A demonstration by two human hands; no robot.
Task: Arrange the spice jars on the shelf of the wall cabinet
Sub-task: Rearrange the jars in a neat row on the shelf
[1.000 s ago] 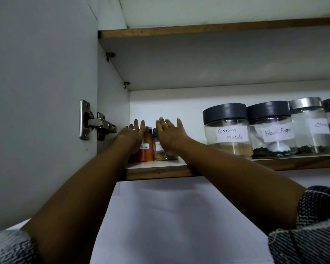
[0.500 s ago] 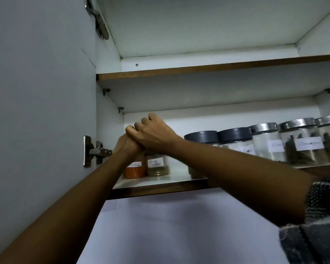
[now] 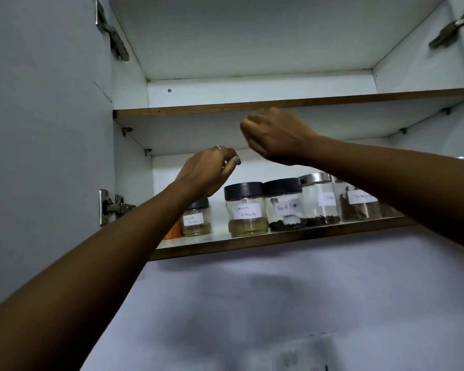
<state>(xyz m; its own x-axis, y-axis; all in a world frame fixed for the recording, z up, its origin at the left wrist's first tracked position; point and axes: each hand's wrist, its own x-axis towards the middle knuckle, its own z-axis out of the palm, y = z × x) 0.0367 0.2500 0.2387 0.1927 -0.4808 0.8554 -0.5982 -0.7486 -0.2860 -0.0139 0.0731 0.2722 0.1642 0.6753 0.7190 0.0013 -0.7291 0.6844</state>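
Note:
A row of labelled spice jars stands on the lower shelf (image 3: 279, 241) of the wall cabinet. From the left: an orange jar (image 3: 172, 231) half hidden behind my left forearm, a small dark-lidded jar (image 3: 197, 218), the Garam Masala jar (image 3: 245, 210), the Black Pepper jar (image 3: 285, 207), a silver-lidded jar (image 3: 319, 202) and a jar of brown sticks (image 3: 359, 207). My left hand (image 3: 206, 172) hovers above the small jars, fingers curled, holding nothing. My right hand (image 3: 276, 135) is higher, near the upper shelf (image 3: 359, 96) edge, fingers curled in, with nothing in it. My right forearm hides the jars further right.
The open cabinet door (image 3: 46, 129) stands at the left, with a metal hinge (image 3: 113, 207) beside my left forearm and another hinge (image 3: 113, 33) higher up. A third hinge (image 3: 450, 28) shows at the top right. Pale wall (image 3: 279, 303) lies below the cabinet.
Both hands have lifted off the small jars at the left end and moved up and to the right, apart from each other. The view has tilted upward.

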